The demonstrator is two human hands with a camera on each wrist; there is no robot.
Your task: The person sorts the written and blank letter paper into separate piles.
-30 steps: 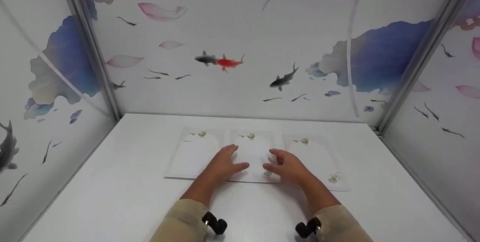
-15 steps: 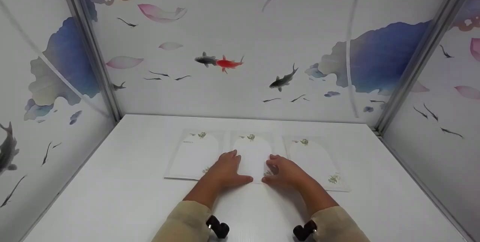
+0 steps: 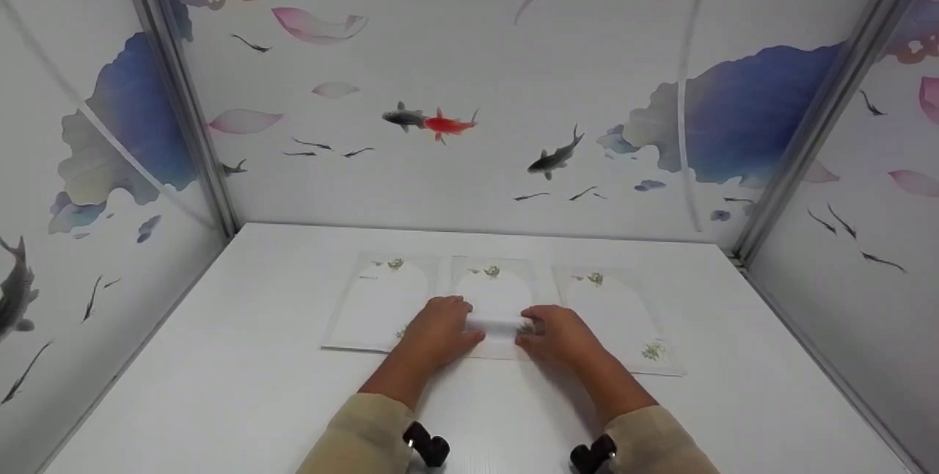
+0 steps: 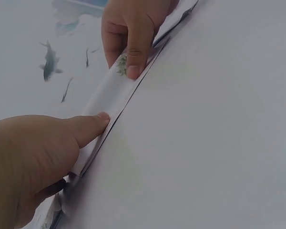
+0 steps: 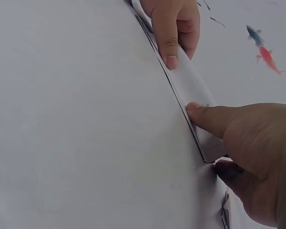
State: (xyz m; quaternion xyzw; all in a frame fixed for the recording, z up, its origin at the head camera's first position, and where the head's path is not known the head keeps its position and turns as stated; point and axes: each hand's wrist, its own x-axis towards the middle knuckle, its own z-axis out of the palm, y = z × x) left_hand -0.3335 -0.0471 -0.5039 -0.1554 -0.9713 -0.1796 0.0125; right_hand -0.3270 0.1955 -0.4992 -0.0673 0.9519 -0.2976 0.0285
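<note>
Three white paper sheets or thin stacks with green leaf prints lie side by side on the white table in the head view. Both hands are at the middle paper (image 3: 499, 294). My left hand (image 3: 434, 334) pinches its left side, thumb on top near the front edge. On its right side, my right hand (image 3: 563, 337) pinches it the same way, beside the lower leaf print. Between the hands the paper bends up in a shallow fold. In the left wrist view the bent paper (image 4: 102, 100) shows a thin dark gap under its near edge. Fingers beneath are partly hidden.
The left paper (image 3: 385, 305) and the right paper (image 3: 612, 320) lie flat close beside the hands. White panels printed with fish and petals enclose the table (image 3: 220, 400) at the back and sides. Metal posts (image 3: 183, 107) stand at the corners.
Both hands came down and nearer onto the middle paper's front part, then moved slightly away from me. Thumbs and fingers now grip it, and its front part has bent up.
</note>
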